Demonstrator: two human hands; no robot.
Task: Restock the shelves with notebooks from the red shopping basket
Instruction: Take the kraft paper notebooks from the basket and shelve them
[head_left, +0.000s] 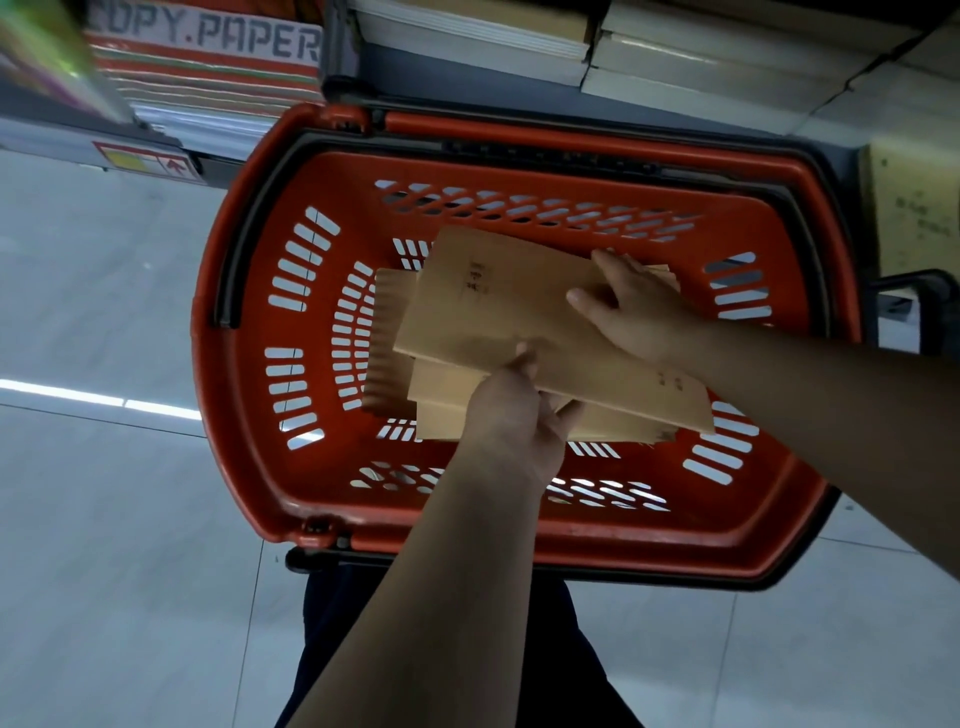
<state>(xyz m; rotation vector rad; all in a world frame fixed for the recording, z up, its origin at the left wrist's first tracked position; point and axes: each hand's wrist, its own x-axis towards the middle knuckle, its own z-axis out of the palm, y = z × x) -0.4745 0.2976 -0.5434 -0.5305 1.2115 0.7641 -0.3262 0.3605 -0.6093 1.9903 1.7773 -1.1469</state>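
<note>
A red shopping basket (244, 395) stands on the floor below me, holding several tan kraft-covered notebooks. The top notebook (488, 312) lies tilted across the pile (441, 410). My left hand (514, 421) grips its near edge, thumb on the cover and fingers underneath. My right hand (634, 312) rests on the far right part of the same notebook, thumb spread over the cover and fingers curled over its far edge. The lower notebooks are partly hidden under it.
Shelves run along the top of the view: a box marked COPY PAPER (208, 47) at the left, stacks of white-edged books (483, 41) in the middle and right. A yellowish carton (914, 208) stands right of the basket. Pale tiled floor (104, 519) lies to the left.
</note>
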